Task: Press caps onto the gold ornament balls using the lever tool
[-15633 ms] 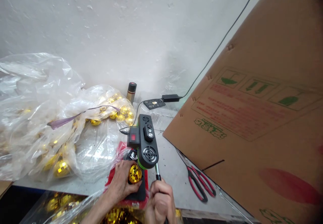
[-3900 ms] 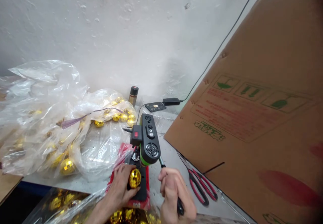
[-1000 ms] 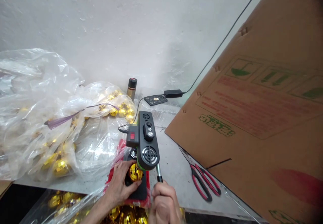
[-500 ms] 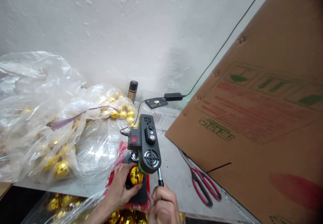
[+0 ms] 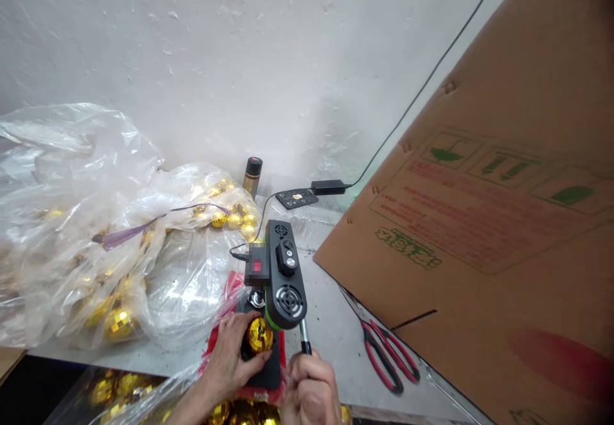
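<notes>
A shiny gold mirrored ball sits under the head of a black bench machine. My left hand curves round the ball's left side, thumb in front and fingers behind. The fist of my right hand is closed on the black grip of the machine's metal lever. Beneath the ball is the machine's dark base, lying on red plastic. What the ball rests on is hidden.
Clear plastic bags of gold balls spread over the left. More gold balls lie at the front edge. Red-handled scissors lie right, beside a large cardboard box. Behind stand a bottle, a phone-like slab and a power adapter.
The view has shifted slightly. Both hands keep the same hold on the ball and the lever.
</notes>
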A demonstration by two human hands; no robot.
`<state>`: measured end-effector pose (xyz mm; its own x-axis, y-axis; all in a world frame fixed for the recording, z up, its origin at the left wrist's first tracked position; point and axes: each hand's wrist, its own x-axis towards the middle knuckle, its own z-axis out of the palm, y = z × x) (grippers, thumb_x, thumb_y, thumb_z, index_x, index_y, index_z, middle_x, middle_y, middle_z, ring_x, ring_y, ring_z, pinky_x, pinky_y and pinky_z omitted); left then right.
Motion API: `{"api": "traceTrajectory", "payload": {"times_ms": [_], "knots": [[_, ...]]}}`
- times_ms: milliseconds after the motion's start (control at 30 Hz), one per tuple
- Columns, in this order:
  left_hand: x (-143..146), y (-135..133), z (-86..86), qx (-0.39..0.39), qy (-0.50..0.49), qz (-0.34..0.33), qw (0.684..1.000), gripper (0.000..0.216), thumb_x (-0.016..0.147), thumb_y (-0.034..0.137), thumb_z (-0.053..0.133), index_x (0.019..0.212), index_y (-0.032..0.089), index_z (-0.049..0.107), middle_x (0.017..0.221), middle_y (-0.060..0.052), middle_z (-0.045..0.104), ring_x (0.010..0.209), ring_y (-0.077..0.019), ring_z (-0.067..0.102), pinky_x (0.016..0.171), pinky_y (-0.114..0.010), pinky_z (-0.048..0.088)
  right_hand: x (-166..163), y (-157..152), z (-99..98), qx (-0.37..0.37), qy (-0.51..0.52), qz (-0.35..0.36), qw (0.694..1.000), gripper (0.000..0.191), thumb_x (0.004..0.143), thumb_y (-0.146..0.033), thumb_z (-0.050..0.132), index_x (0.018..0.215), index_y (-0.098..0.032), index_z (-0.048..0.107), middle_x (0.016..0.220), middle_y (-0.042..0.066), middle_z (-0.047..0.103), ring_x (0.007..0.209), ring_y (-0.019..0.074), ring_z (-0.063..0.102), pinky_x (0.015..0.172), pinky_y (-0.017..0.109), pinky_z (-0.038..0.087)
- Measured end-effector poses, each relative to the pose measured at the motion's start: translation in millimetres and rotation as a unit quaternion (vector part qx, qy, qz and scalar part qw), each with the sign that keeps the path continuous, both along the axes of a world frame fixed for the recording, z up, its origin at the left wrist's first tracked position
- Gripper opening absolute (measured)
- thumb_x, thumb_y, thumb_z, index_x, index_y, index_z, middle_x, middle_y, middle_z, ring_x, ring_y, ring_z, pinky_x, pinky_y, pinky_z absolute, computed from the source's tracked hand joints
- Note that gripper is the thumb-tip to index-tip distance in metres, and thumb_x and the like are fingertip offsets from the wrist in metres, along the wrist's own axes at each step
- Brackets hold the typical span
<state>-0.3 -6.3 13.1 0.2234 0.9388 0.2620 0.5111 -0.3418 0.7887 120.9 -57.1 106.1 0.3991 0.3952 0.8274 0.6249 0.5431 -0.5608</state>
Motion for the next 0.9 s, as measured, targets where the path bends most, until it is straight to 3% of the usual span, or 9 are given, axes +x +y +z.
{"api": "traceTrajectory", "payload": {"times_ms": [233, 333, 633, 733, 833, 900], "knots": [[2, 1, -6.0, -0.004, -0.015, 0.007, 1.0, 0.049, 0.08, 0.032, 0.082, 0.127, 0.021, 0.075, 0.117, -0.015, 0.081, 0.11, -0.0405, 0.073, 0.098, -0.062, 0.059, 15, 9, -1.2, 0.038, -0.067, 0.056, 0.995, 0.042, 0.114, -0.022, 0.039, 0.073, -0.022, 0.048, 0.069, -0.006, 0.054, 0.054, 0.0084, 0.051, 0.057, 0.024, 0.046], [2, 1, -7.3, -0.006, -0.022, 0.012, 1.0, 0.05, 0.078, 0.033, 0.084, 0.127, 0.022, 0.076, 0.118, -0.015, 0.081, 0.11, -0.0409, 0.073, 0.098, -0.062, 0.059, 13, 12, -8.8, 0.065, -0.041, 0.035, 0.996, 0.041, 0.113, -0.022, 0.035, 0.073, -0.023, 0.045, 0.068, -0.006, 0.049, 0.053, 0.009, 0.046, 0.052, 0.024, 0.042], [2, 2, -4.3, -0.011, -0.024, 0.008, 1.0, 0.049, 0.078, 0.031, 0.083, 0.126, 0.022, 0.075, 0.117, -0.014, 0.081, 0.111, -0.0405, 0.073, 0.099, -0.061, 0.059, 5, 15, -37.1, 0.08, -0.039, 0.018, 0.996, 0.042, 0.113, -0.02, 0.033, 0.072, -0.023, 0.042, 0.073, -0.004, 0.049, 0.06, 0.0094, 0.052, 0.059, 0.023, 0.048], [1, 2, -6.5, -0.003, -0.02, 0.007, 1.0, 0.051, 0.079, 0.034, 0.083, 0.127, 0.021, 0.075, 0.118, -0.015, 0.081, 0.111, -0.0412, 0.073, 0.099, -0.062, 0.059, 8, 16, -46.5, 0.081, -0.061, 0.02, 0.995, 0.04, 0.113, -0.018, 0.035, 0.075, -0.023, 0.047, 0.076, -0.003, 0.055, 0.064, 0.0101, 0.057, 0.07, 0.027, 0.054], [1, 2, -9.5, 0.007, -0.017, 0.01, 1.0, 0.05, 0.08, 0.036, 0.083, 0.127, 0.023, 0.075, 0.119, -0.014, 0.081, 0.111, -0.0403, 0.074, 0.1, -0.061, 0.06, 16, 11, -40.0, 0.058, -0.113, 0.044, 0.991, 0.037, 0.112, -0.023, 0.044, 0.077, -0.022, 0.056, 0.077, -0.003, 0.063, 0.065, 0.0101, 0.063, 0.078, 0.027, 0.057], [1, 5, -10.8, 0.008, -0.017, 0.012, 1.0, 0.049, 0.081, 0.037, 0.082, 0.127, 0.024, 0.075, 0.12, -0.013, 0.081, 0.113, -0.0399, 0.074, 0.101, -0.062, 0.06, 20, 6, -22.0, 0.041, -0.112, 0.049, 0.992, 0.037, 0.112, -0.022, 0.043, 0.077, -0.022, 0.054, 0.075, -0.003, 0.061, 0.063, 0.0097, 0.06, 0.069, 0.025, 0.055]]}}
